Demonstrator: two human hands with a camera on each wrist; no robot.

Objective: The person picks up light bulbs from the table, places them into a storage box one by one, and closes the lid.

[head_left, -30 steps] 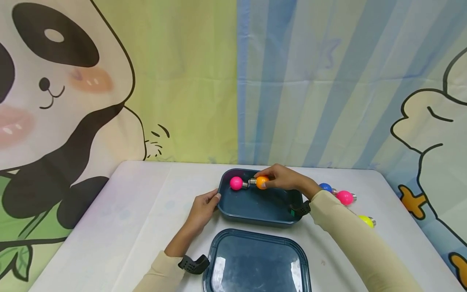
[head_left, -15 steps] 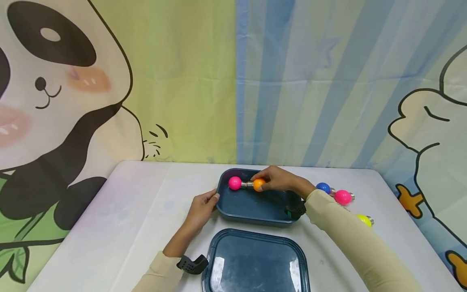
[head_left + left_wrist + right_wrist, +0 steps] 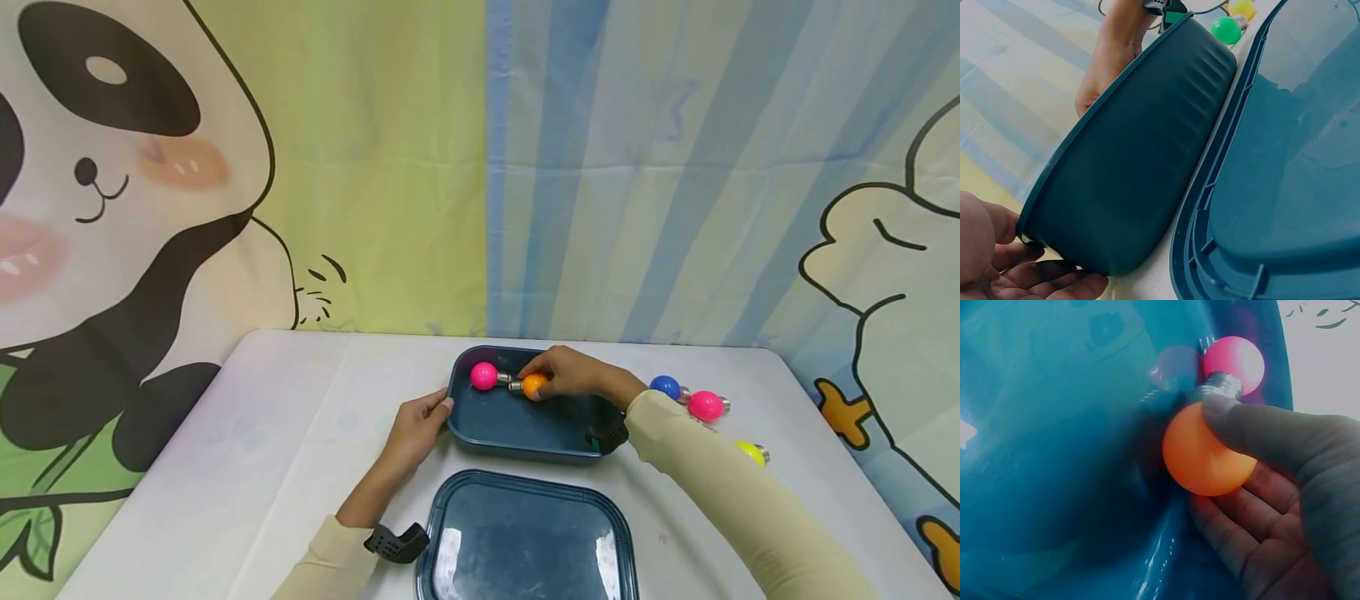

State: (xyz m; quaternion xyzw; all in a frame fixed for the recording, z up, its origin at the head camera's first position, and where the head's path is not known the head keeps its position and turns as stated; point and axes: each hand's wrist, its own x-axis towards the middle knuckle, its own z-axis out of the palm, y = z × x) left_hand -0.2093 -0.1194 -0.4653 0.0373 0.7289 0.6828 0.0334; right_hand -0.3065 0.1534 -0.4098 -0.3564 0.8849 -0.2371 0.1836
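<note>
My right hand reaches into the dark blue plastic box and holds an orange light bulb between thumb and fingers. In the right wrist view the thumb lies over the orange bulb near its metal screw base. A pink bulb lies at the left end of the box, its base pointing toward the orange one. At the box's left wall, my left hand grips the rim. The left wrist view shows its thumb at the rim and fingers under the box's outer side.
A matching lid lies just in front of the box. On the right of the white table are blue, pink and yellow bulbs. A green bulb appears in the left wrist view.
The orange bulb, still in my right hand, has come down slightly toward the near side, beside the pink bulb's base. My left hand stays on the box.
</note>
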